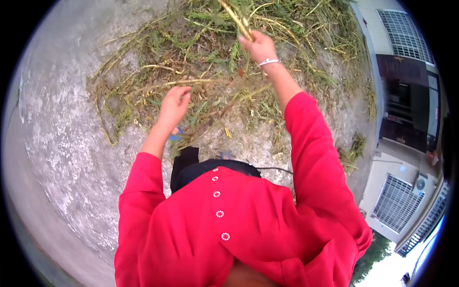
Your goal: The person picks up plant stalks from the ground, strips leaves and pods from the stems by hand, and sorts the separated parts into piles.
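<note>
My right hand [259, 47], with a thin bracelet at the wrist, is closed around thick yellowish plant stalks [236, 19] that run up past the top of the view. My left hand [174, 109] hangs lower and to the left, its thumb apart from its loosely bent fingers, and no held thing shows in it. Close to its fingertips lies a long pale stalk [201, 81]. Below and between both hands spread cut green and yellow plants [191, 45] with leafy stems. A blurred, leafy stem [215, 117] slants in front of me.
The plants lie scattered over rough grey concrete ground [62, 91]. Blue footwear [176, 133] shows partly near my left wrist. On the right stand a building with barred windows [398, 203] and a dark doorway [404, 103]. A small plant clump [353, 149] lies near it.
</note>
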The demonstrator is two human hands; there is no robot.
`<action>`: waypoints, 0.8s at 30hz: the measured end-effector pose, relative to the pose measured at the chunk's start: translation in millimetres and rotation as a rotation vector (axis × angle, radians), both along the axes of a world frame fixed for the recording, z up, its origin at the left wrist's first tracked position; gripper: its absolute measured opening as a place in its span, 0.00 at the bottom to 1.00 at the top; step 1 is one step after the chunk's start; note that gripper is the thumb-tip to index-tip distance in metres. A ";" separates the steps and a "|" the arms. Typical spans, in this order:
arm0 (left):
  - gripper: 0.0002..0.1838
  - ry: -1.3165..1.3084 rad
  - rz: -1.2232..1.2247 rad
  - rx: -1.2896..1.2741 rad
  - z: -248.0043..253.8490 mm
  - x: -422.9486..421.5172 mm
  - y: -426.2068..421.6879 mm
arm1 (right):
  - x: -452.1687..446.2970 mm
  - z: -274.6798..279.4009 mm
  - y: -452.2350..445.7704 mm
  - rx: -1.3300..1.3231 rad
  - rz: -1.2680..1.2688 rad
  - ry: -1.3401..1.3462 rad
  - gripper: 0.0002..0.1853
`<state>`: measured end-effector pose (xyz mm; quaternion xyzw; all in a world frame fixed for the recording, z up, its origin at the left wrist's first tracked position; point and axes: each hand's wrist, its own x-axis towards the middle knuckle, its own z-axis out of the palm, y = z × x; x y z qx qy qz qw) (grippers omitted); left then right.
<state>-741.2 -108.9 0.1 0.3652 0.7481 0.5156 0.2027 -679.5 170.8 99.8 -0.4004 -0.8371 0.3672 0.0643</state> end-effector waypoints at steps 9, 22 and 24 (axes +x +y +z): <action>0.31 -0.808 -0.058 0.090 16.0 40.3 77.5 | 164.7 -18.3 -6.9 0.444 0.215 -0.337 0.14; 0.25 -1.793 -0.107 0.417 39.8 305.0 170.4 | 474.4 33.9 -82.8 0.231 0.157 -0.147 0.23; 0.25 -1.741 -0.216 0.366 63.0 334.6 176.3 | 502.0 45.6 -87.4 0.151 0.061 -0.195 0.28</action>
